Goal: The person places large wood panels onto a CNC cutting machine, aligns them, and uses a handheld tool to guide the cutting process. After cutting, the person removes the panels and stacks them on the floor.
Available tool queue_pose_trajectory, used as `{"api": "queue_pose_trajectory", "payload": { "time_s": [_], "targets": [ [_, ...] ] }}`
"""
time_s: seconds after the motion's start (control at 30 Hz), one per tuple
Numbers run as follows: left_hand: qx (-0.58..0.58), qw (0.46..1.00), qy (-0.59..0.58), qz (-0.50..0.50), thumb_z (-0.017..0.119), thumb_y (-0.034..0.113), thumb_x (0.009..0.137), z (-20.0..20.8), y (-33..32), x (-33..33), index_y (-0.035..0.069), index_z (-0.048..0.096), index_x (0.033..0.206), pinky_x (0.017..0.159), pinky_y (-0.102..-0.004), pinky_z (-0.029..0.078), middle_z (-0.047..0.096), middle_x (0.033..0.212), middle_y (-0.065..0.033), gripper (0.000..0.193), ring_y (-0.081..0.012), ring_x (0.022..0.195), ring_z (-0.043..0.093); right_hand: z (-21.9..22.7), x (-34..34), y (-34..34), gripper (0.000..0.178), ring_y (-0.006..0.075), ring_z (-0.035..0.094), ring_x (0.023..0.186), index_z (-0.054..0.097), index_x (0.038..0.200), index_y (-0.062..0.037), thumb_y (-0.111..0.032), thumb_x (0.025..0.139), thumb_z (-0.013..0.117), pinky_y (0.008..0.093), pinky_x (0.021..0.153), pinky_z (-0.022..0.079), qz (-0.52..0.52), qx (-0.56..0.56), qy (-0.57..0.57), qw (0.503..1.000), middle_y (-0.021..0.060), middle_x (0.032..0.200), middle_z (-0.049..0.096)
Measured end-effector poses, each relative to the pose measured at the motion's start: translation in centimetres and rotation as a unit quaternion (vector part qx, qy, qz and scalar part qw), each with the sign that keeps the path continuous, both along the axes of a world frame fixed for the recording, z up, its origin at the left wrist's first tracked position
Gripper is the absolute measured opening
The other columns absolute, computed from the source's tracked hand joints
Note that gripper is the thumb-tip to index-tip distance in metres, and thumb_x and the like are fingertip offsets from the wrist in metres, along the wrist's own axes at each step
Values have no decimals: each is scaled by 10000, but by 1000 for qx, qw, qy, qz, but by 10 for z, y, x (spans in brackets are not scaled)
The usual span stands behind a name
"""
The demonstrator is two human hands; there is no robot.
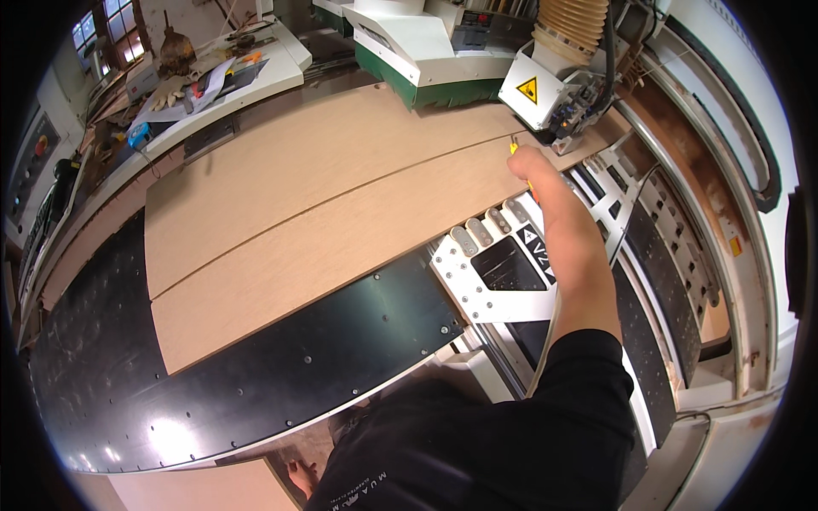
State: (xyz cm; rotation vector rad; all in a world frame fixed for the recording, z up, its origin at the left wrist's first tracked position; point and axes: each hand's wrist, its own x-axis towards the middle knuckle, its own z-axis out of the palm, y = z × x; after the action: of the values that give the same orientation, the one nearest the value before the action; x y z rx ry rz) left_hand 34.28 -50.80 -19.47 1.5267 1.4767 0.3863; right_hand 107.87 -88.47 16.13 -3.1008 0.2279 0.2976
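Note:
Stretched far forward, my right hand (528, 162) is closed around a slim yellow and orange hand tool (514, 148). The tool's narrow tip sits by the far end of a dark straight line running along a brown wooden board (281, 187); whether it touches the board I cannot tell. Just beyond that hand is the white machine head (526, 89) with a warning triangle. My left hand (300, 479) hangs low beside my body, fingers apart and holding nothing visible, close to a pale panel (209, 490) at the lower edge.
The board lies on a black machine bed (256, 362) dotted with screws. A white bracket (460, 281) and rails run under my right arm. Behind stands a white housing with a green skirt (392, 72). A bench (285, 64) at the far left carries gloves (170, 92) and tools.

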Motion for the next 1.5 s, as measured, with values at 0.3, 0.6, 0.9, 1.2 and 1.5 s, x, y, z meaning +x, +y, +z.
{"api": "queue_pose_trajectory", "payload": {
  "time_s": [0.3,0.6,0.9,1.2,1.5],
  "targets": [
    [-23,998,28,-41,455,176,892,-20,10,-9,-21,521,985,381,-314,403,570,727,-150,227,-296,575,675,4,-12,-4,366,355,594,1115,660,1109,-9,-199,842,497,397,948,475,2,-4,1,1000,223,1190,615],
    [-39,998,16,-47,441,177,901,-20,11,-7,-25,532,1045,383,-321,396,588,737,-174,264,-305,561,665,4,-8,-4,368,352,591,1127,658,1120,-19,-194,836,504,392,961,469,-15,9,8,1000,214,1198,616],
    [-39,998,-2,48,460,159,888,-6,1,-1,-2,522,975,367,-318,374,550,692,-144,194,-293,544,656,1,-10,-4,373,346,599,1117,652,1133,-16,-188,834,511,390,956,472,-17,33,-14,999,215,1197,617],
    [-29,997,27,62,455,164,886,5,-7,2,-6,522,956,382,-319,396,560,711,-145,196,-296,556,663,6,-15,-1,361,351,608,1097,664,1104,-10,-183,831,504,394,940,480,-6,24,-18,1000,220,1171,628],
    [4,997,47,-58,459,157,870,-13,4,-10,-18,536,980,393,-316,404,571,726,-147,221,-295,573,670,5,-15,0,356,346,620,1078,669,1091,-7,-184,823,514,389,928,486,-7,24,-16,1000,222,1141,641]
  ]
}}
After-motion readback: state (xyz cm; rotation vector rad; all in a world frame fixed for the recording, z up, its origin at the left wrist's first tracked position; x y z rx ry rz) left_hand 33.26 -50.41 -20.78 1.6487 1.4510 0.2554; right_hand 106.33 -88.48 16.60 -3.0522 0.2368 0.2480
